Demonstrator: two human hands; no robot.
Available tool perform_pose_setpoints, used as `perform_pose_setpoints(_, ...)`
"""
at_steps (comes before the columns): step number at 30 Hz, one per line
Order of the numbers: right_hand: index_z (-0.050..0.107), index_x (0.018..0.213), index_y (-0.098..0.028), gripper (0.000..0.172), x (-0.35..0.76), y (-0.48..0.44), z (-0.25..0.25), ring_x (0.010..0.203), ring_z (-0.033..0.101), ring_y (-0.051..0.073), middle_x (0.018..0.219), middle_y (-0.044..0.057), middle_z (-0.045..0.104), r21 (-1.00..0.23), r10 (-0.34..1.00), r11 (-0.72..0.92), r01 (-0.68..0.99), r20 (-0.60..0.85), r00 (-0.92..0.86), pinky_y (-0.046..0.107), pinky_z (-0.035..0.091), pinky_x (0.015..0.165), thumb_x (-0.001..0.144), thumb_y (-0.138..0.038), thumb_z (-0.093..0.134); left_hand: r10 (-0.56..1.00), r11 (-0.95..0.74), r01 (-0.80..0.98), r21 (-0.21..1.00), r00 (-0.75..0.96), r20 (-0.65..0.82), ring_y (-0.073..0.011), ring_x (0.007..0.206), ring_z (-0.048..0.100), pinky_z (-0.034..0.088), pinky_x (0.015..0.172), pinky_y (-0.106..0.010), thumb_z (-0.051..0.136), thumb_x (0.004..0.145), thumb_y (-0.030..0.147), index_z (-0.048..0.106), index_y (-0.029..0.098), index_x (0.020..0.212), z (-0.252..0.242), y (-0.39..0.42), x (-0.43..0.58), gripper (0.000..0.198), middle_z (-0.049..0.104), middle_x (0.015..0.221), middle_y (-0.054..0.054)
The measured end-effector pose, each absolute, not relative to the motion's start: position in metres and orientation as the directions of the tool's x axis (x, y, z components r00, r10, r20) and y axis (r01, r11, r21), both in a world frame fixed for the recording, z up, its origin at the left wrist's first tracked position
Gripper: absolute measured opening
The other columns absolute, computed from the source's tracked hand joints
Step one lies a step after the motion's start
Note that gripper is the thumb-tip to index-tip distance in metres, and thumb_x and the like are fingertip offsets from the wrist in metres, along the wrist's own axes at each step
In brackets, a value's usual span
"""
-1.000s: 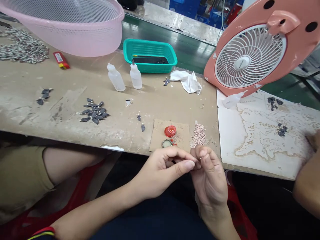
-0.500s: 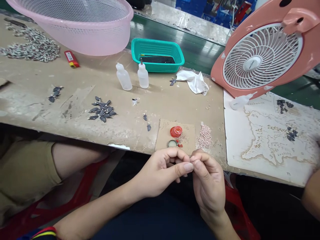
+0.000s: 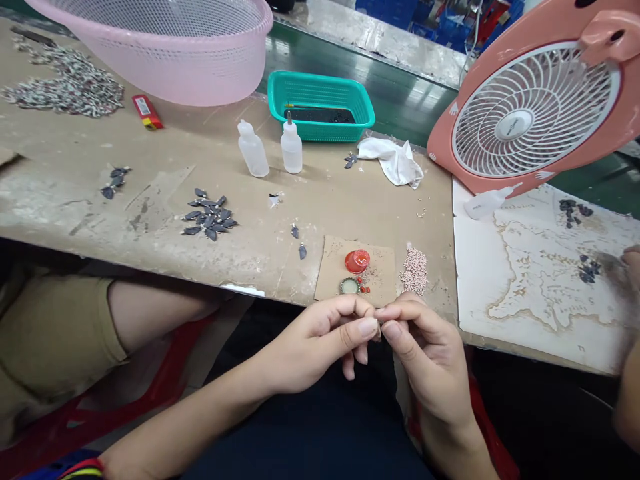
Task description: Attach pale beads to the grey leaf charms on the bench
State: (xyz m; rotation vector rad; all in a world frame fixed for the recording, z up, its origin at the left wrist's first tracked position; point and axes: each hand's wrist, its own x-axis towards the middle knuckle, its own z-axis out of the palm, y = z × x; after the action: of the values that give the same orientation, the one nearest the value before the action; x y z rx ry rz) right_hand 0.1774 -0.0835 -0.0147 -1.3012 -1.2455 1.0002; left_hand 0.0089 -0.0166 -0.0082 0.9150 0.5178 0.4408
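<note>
Both the left hand (image 3: 315, 347) and the right hand (image 3: 430, 353) close narrowly, fingertips meeting on what looks like a tiny piece (image 3: 377, 321), its long axis unreadable, just off the worktop (image 3: 100, 143) edge, the left nearer a round metal bezel (image 3: 349, 286), the right nearer pink beads (image 3: 414, 271).

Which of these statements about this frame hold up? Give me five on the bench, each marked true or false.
1. The left hand and right hand meet at the fingertips in front of the table edge. True.
2. Two plastic dropper bottles stand upright on the table. True.
3. The pink beads lie inside the pink mesh basket. False: they lie in a heap on the table, beside a cardboard square.
4. The white cloth lies in the teal basket. False: it lies on the table beside the basket.
5. Another person's hand is at the stained white sheet. True.
</note>
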Motion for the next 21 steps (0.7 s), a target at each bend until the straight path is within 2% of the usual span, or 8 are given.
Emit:
perform_pose_setpoints(4,0.071,0.098,-0.032,0.011,0.182,-0.079,-0.008,0.071,0.054,0.01,0.079,-0.003,0.054,-0.972,0.996,0.048,0.23,0.063,0.059,0.025,0.043,0.065,0.092,-0.025,0.064,0.57,0.51,-0.112,0.853,0.787,-0.238,-0.0094,0.063,0.049,0.048,0.055,-0.018,0.056,0.096,0.039,0.057,0.013,0.087,-0.008,-0.017,0.007,0.028,0.05,0.07,0.001)
perform_pose_setpoints(10,0.067,0.093,-0.029,0.005,0.179,-0.075,-0.008,0.068,0.051,0.009,0.075,-0.005,0.05,-0.966,0.999,0.021,0.258,0.031,0.036,0.025,0.042,0.065,0.092,-0.025,0.064,0.647,0.413,-0.04,0.91,0.716,-0.262,-0.0095,0.066,0.05,0.047,0.059,-0.02,0.056,0.097,0.038,0.056,0.015,0.085,-0.006,-0.017,0.0,0.026,0.051,0.075,0.002)
perform_pose_setpoints(17,0.063,0.089,-0.025,0.008,0.174,-0.072,-0.005,0.066,0.047,0.009,0.072,-0.005,0.049,-0.945,1.0,-0.014,0.327,-0.016,-0.003,0.024,0.039,0.061,0.095,-0.028,0.059,0.741,0.099,0.143,0.985,0.65,-0.169,-0.0115,0.069,0.052,0.043,0.062,-0.024,0.054,0.098,0.036,0.063,0.017,0.086,-0.005,-0.014,-0.009,0.024,0.057,0.078,0.001)
perform_pose_setpoints(19,0.062,0.088,-0.024,0.01,0.172,-0.071,-0.004,0.066,0.047,0.01,0.073,-0.005,0.05,-0.93,0.999,-0.015,0.366,-0.004,0.032,0.024,0.039,0.061,0.096,-0.029,0.058,0.786,-0.03,0.203,0.979,0.609,-0.102,-0.0117,0.072,0.055,0.044,0.064,-0.024,0.055,0.098,0.033,0.065,0.018,0.088,-0.008,-0.009,-0.013,0.021,0.061,0.082,0.001)
perform_pose_setpoints(21,0.061,0.088,-0.024,0.01,0.172,-0.069,-0.006,0.065,0.046,0.01,0.072,-0.005,0.049,-0.916,0.994,-0.026,0.4,0.017,0.104,0.025,0.038,0.061,0.096,-0.03,0.057,0.874,-0.193,0.339,0.921,0.486,0.004,-0.0123,0.074,0.059,0.045,0.068,-0.025,0.057,0.097,0.031,0.066,0.019,0.09,-0.013,0.002,-0.018,0.017,0.065,0.086,0.0)
